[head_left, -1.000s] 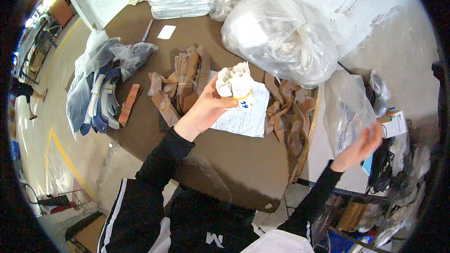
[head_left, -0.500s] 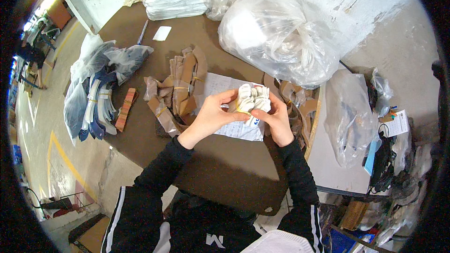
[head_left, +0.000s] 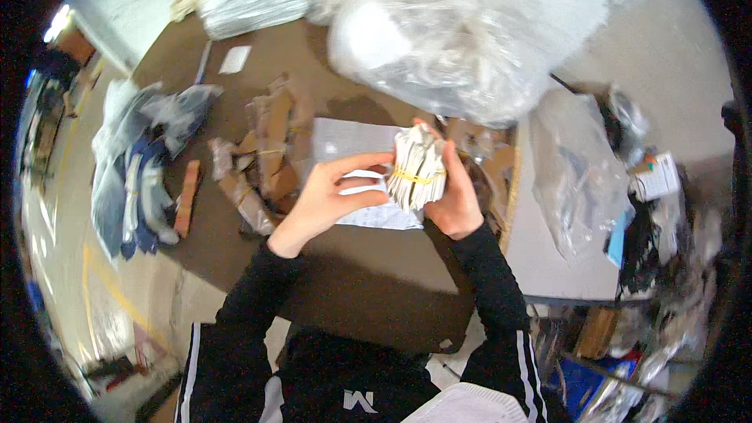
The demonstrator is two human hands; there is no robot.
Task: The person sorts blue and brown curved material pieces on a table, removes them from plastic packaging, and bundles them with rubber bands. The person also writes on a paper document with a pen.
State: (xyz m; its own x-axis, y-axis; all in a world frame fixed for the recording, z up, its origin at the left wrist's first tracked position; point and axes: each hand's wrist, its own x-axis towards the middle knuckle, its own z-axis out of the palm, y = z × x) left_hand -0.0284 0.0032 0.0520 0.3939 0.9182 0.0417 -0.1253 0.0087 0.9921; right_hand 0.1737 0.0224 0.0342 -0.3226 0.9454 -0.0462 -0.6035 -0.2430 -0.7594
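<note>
hands both up over the brown table (head_left: 235, 70), near its middle. right hand (head_left: 454, 200) wraps a thick bundle of pale cards (head_left: 417, 166), thumb side toward the camera, fingers curled round the far side. a yellow rubber band (head_left: 415, 178) runs across the bundle about mid height. left hand (head_left: 333, 200) sits just beside it, fingers half extended, fingertips (head_left: 381, 159) reaching to the bundle's left edge; cannot tell if they actually pinch it or only touch. bundle is held above a white printed sheet (head_left: 345, 141) lying flat on the table, not resting on it. left of the sheet: a heap of brown cardboard strips (head_left: 266, 149). further left, at the table edge: clear bags with dark blue and white items (head_left: 141, 180). behind the hands: 1 large clear plastic bag (head_left: 446, 39), stuffed. to the right, on a lower grey surface (head_left: 540, 258): another clear bag (head_left: 580, 172). black sleeves with white stripes on both arms.
</note>
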